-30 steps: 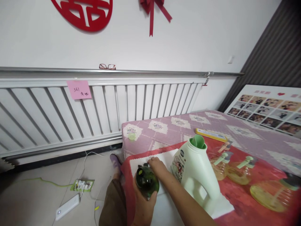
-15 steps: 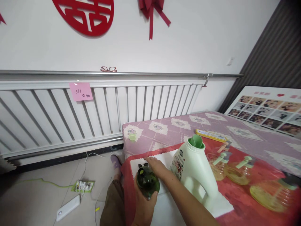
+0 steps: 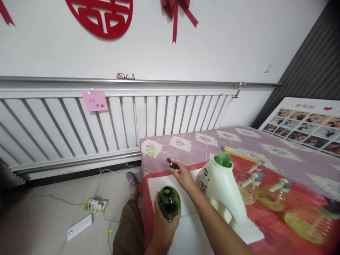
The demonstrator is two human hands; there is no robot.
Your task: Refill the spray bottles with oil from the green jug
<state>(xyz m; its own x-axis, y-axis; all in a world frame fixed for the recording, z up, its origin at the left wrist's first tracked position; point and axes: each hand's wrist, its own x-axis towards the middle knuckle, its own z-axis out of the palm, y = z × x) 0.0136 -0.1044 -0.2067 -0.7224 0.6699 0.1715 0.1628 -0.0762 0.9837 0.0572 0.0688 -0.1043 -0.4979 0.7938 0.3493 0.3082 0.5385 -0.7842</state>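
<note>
My left hand (image 3: 164, 228) is wrapped round a dark green, rounded bottle (image 3: 170, 204), whose open mouth faces up at me. Beyond it, my right hand (image 3: 183, 177) pinches a small black pump head (image 3: 173, 165), held apart from the bottle. I cannot see whether a tube hangs below that head. Beside my right forearm stands a large pale-green detergent jug (image 3: 225, 193) with a green pouring spout at its uncapped top. Several clear spray bottles (image 3: 273, 198) with yellowish liquid are to the right of the jug.
A red cloth (image 3: 265, 226) with a white mat (image 3: 162, 184) covers part of the purple patterned bedspread (image 3: 191, 157). On it are a small light-green cap (image 3: 151, 153) and a yellow-edged flat box (image 3: 240, 153). A power strip (image 3: 96, 204) and white power bank (image 3: 79, 227) lie on the floor.
My right hand has moved up and away from the bottle with the black pump head, and the bottle's mouth is now uncovered. My left hand still holds the bottle.
</note>
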